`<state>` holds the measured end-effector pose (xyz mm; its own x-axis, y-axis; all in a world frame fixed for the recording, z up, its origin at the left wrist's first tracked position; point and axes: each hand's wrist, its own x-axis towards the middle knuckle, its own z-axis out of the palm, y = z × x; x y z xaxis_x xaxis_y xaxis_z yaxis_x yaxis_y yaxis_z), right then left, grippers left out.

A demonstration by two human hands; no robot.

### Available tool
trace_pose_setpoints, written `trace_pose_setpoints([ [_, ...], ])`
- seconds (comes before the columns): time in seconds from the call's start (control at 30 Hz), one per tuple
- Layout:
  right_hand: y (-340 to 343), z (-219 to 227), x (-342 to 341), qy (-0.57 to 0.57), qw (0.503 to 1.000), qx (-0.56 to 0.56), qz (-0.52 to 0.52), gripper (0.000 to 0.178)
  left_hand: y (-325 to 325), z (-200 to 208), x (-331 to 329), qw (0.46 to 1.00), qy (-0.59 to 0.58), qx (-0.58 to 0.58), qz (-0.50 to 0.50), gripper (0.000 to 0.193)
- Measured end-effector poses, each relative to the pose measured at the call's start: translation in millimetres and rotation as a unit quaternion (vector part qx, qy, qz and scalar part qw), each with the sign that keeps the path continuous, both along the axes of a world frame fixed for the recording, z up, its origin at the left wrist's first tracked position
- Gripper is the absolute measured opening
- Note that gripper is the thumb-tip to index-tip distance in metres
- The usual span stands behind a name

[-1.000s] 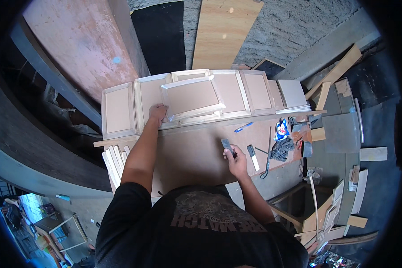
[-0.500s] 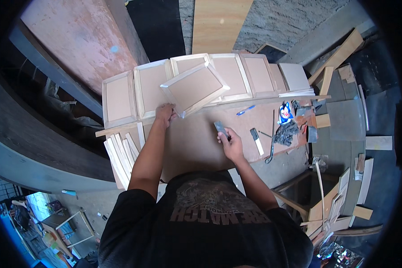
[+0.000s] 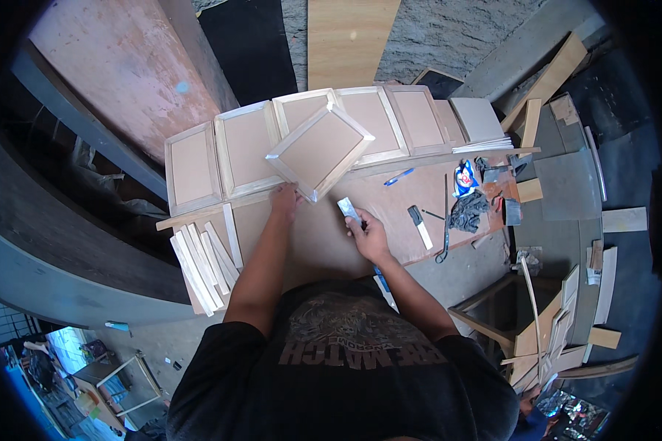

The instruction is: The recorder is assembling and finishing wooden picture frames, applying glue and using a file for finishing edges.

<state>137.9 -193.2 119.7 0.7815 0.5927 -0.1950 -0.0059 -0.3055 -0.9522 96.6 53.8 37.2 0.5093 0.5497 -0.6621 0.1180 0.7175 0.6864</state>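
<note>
My left hand [image 3: 285,199] grips the near corner of a framed wooden panel [image 3: 321,151], which is turned at an angle and lifted over a row of similar panels [image 3: 246,145] on the workbench [image 3: 324,231]. Close to the panel's lower edge, my right hand [image 3: 367,231] holds a small grey metal tool [image 3: 349,209] with its tip pointing toward the panel. Both hands are over the brown board of the bench, a short way apart.
Several loose wooden strips [image 3: 202,261] lie at the bench's left end. A blue pen [image 3: 398,177], a chisel-like tool [image 3: 419,226], pincers [image 3: 445,220], a dark rag [image 3: 469,211] and a blue packet [image 3: 463,176] lie on the right. Wood offcuts [image 3: 552,331] are stacked at the far right.
My left hand has pulled one framed panel out of the row and turned it to an angle. My right hand, still holding the tool, has moved left toward the panel.
</note>
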Motion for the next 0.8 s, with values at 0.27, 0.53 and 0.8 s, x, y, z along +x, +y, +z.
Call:
trace_pose_setpoints([
  [0.27,-12.7,-5.2,1.2,0.015,1.000,0.000,-0.022,0.029,-26.3,-16.9,2.2,0.999,-0.032,-0.005,0.040,0.022],
  [0.53,-16.8,-5.4,-0.9,0.028,0.996,0.038,-0.076,0.025,-40.8,-20.3,5.8,0.999,-0.031,-0.028,0.010,0.038],
  [0.8,-21.9,-22.5,-1.7,-0.043,0.999,-0.028,-0.006,0.030,-53.1,-14.2,13.8,0.997,-0.035,-0.050,-0.036,0.047],
])
